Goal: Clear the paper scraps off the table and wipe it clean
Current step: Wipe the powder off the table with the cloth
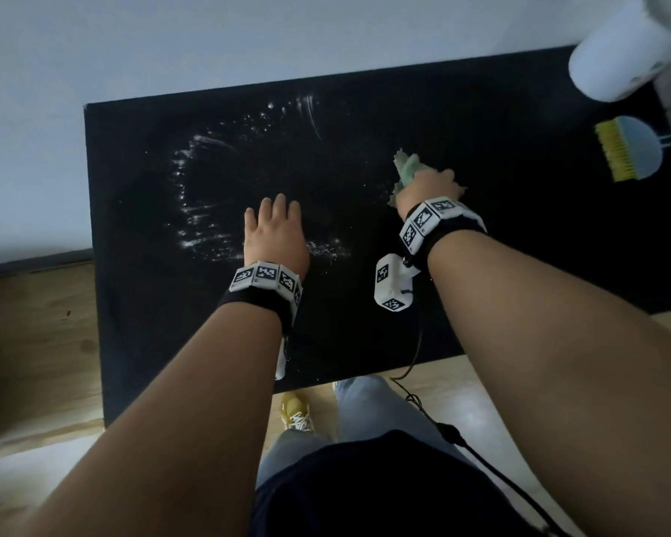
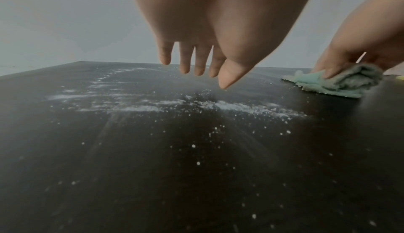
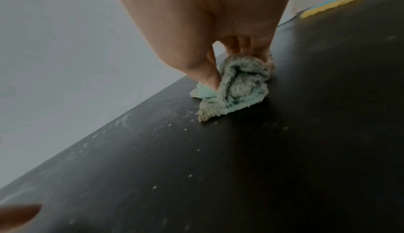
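Observation:
A black table carries smears of white powder and crumbs across its left half. My right hand grips a crumpled pale green cloth and holds it down on the table right of centre; in the right wrist view the thumb and fingers pinch the cloth. My left hand hovers over the table near the middle with straight, slightly spread fingers, holding nothing. The powder lies just under and ahead of it; the cloth is to its right.
A blue hand brush with yellow bristles lies at the table's far right. A white rounded object hangs over the far right corner. The wall runs along the table's far edge. My legs and a yellow shoe stand at the near edge.

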Demonstrator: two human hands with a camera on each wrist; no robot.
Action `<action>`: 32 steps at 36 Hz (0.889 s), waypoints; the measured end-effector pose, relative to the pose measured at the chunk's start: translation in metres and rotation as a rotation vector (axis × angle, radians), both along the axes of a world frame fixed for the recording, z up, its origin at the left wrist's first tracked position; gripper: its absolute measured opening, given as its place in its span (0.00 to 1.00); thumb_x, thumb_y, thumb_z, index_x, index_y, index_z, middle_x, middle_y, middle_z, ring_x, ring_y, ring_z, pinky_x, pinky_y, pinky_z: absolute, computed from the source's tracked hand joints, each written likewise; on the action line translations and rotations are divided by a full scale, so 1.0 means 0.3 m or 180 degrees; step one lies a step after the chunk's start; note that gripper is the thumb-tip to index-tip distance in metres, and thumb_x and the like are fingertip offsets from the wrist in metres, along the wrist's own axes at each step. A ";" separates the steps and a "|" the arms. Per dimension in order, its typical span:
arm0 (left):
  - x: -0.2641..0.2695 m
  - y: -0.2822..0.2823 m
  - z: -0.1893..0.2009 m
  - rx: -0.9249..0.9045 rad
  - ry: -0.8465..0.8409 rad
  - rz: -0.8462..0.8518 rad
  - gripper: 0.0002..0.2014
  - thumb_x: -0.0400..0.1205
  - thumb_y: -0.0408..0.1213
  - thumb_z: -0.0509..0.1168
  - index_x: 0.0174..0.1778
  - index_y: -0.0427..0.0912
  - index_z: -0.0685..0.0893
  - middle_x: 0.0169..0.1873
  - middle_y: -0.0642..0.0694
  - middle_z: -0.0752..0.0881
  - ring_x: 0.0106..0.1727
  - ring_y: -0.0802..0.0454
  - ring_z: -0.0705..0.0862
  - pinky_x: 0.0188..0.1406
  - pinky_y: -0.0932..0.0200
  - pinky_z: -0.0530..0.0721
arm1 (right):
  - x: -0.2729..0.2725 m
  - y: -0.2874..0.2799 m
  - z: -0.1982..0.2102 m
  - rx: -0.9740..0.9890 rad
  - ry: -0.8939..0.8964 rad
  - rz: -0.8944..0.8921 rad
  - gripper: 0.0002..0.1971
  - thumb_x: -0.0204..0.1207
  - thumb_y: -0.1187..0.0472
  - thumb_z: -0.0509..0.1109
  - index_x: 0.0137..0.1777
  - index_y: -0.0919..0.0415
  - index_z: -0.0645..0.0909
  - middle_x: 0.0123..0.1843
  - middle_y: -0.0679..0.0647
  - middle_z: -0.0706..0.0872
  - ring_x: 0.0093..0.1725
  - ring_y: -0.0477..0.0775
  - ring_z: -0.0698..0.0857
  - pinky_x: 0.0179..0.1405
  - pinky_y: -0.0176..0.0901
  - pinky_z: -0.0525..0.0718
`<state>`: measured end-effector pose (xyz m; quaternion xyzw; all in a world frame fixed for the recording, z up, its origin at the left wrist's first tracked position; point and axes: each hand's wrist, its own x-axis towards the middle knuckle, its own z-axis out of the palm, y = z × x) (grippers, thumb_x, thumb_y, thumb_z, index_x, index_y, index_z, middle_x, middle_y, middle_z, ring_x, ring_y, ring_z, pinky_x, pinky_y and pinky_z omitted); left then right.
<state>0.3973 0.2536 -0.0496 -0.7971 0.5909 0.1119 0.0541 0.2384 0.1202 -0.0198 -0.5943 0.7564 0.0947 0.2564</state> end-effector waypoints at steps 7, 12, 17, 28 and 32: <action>0.042 -0.017 0.005 0.0014 -0.0045 0.0185 0.26 0.83 0.35 0.58 0.80 0.42 0.64 0.81 0.42 0.63 0.81 0.42 0.59 0.82 0.39 0.55 | 0.131 0.047 -0.044 -0.0277 -0.0068 0.0910 0.18 0.78 0.59 0.66 0.66 0.62 0.80 0.68 0.61 0.72 0.69 0.66 0.72 0.70 0.57 0.76; 0.069 -0.025 0.025 0.0019 -0.0088 0.0324 0.26 0.82 0.34 0.58 0.79 0.41 0.65 0.80 0.41 0.63 0.81 0.41 0.59 0.81 0.39 0.55 | 0.159 0.064 -0.048 -0.0236 -0.0603 0.1272 0.13 0.77 0.61 0.65 0.57 0.56 0.88 0.65 0.56 0.75 0.65 0.63 0.77 0.59 0.53 0.84; 0.081 -0.037 0.044 -0.0007 -0.0095 0.0378 0.27 0.83 0.33 0.56 0.80 0.41 0.63 0.81 0.41 0.62 0.82 0.41 0.58 0.82 0.39 0.54 | 0.148 0.016 -0.025 -0.0400 -0.1255 0.0990 0.13 0.78 0.57 0.65 0.53 0.55 0.90 0.54 0.49 0.85 0.50 0.55 0.86 0.50 0.48 0.87; 0.120 -0.073 0.027 0.0017 -0.0060 0.0604 0.26 0.85 0.35 0.56 0.81 0.41 0.62 0.82 0.41 0.60 0.82 0.41 0.57 0.82 0.40 0.53 | 0.164 -0.174 -0.003 -0.0216 -0.0444 0.0512 0.20 0.83 0.55 0.62 0.72 0.59 0.74 0.72 0.63 0.72 0.74 0.65 0.69 0.76 0.60 0.68; 0.141 -0.086 0.015 0.0044 -0.0063 0.0689 0.27 0.84 0.34 0.56 0.81 0.42 0.61 0.82 0.41 0.60 0.83 0.42 0.56 0.82 0.40 0.53 | 0.231 -0.137 -0.039 -0.0499 -0.0638 0.0748 0.18 0.78 0.60 0.69 0.68 0.57 0.80 0.70 0.59 0.72 0.72 0.65 0.73 0.68 0.57 0.79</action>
